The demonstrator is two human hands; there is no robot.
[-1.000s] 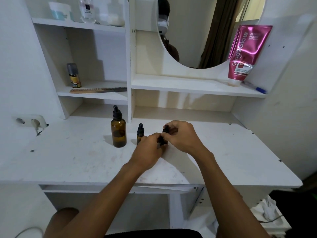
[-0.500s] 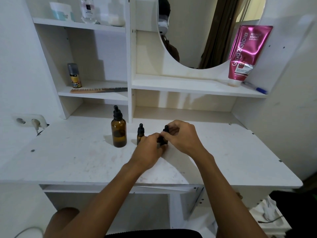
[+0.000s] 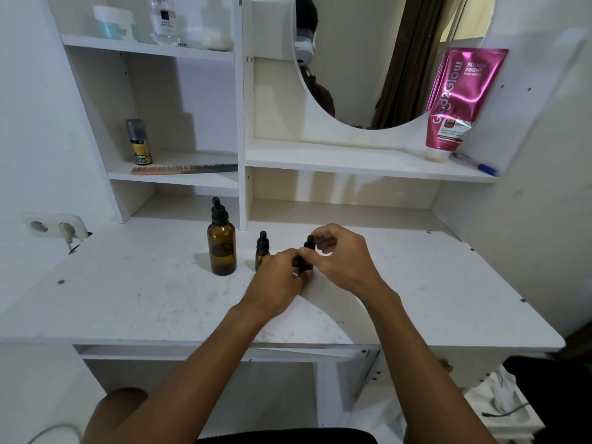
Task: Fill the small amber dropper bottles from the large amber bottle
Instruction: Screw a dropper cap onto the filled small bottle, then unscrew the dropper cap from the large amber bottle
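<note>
The large amber bottle (image 3: 221, 248) with a black dropper cap stands upright on the white desk (image 3: 134, 293). To its right stands a small amber dropper bottle (image 3: 262, 249), capped, partly hidden by my left hand. My left hand (image 3: 277, 283) grips the body of a second small dropper bottle (image 3: 307, 258). My right hand (image 3: 339, 257) pinches that bottle's black cap between thumb and fingers; the bulb tip shows above my fingers. The bottle's lower part is hidden.
A vertical shelf divider (image 3: 242, 123) rises just behind the bottles. A small spray can (image 3: 139, 142) and a comb (image 3: 184, 169) lie on the left shelf, a pink tube (image 3: 458, 100) and a pen (image 3: 477, 165) on the right shelf. A wall socket (image 3: 56, 226) sits at the left.
My right fingers have shifted slightly on the small bottle's cap, and more of the black bulb shows. The other bottles have not moved.
</note>
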